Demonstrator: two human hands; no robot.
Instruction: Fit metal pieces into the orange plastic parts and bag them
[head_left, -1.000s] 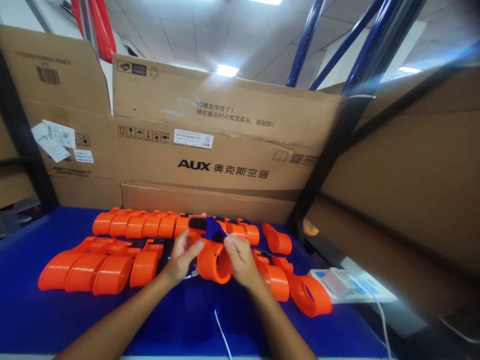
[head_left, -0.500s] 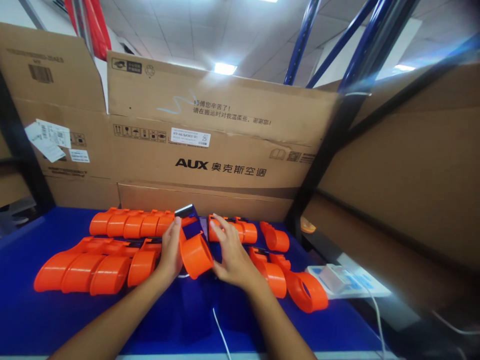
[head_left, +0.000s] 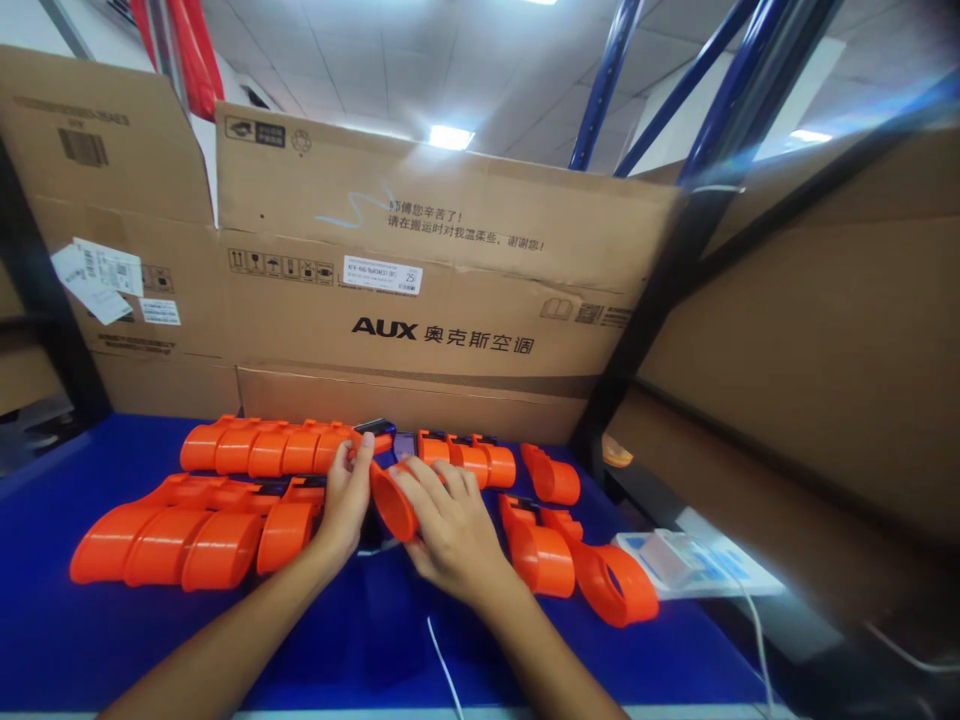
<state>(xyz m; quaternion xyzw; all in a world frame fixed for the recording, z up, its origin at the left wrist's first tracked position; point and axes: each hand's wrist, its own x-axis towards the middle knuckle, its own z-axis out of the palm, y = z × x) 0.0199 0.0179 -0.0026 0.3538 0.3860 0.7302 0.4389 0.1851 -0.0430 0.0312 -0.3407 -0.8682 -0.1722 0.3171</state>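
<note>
My left hand (head_left: 346,505) is closed on an orange plastic ring-shaped part (head_left: 390,503), its thumb pressed along the upper arm of the piece. My right hand (head_left: 454,530) grips the same part from the right, fingers over the ring's upper edge. A dark, glossy piece (head_left: 373,430) shows just beyond my left thumb, at the far end of the held part; whether it is joined to it is hard to tell. Behind my hands stands a small greyish panel (head_left: 404,446), partly hidden.
Rows of similar orange parts lie left (head_left: 217,548) and right (head_left: 541,560) on the blue mat (head_left: 330,655). A large cardboard panel (head_left: 442,300) closes off the back. A white cable (head_left: 444,665) runs at the front. A white power strip (head_left: 694,562) sits right of the mat.
My right hand has moved left and closed over the orange ring. The held part has turned, and its dark upper end has tipped down and away from me.
</note>
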